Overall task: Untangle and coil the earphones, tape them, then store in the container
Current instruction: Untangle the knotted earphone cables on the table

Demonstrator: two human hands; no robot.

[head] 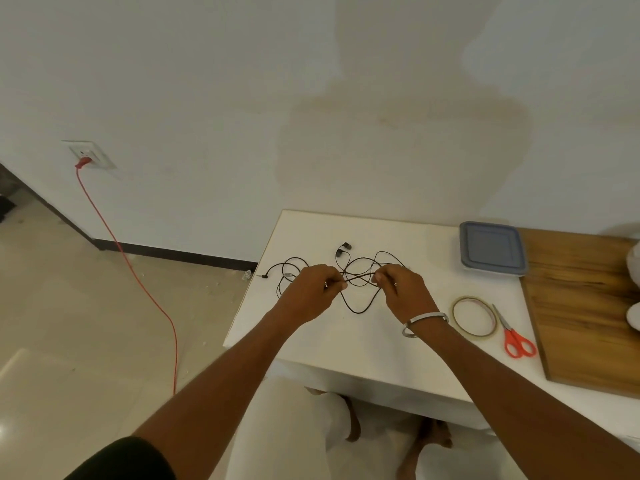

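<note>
In the head view, the black earphones (356, 271) lie in a loose tangle of thin cable on the white table (346, 341), strung left to right, with the jack end pointing left and the two earbuds lying at the back. The left hand (313, 289) and right hand (398, 285) each pinch a strand, pulling it taut between them. To the right lie a tape roll (474, 317), red-handled scissors (515, 336) and a lidded container (491, 248).

Lighting is even, soft and bright. Shadows are faint. Glare marks the floor (7, 427) at lower left. Wide-angle distortion bends the edges.
</note>
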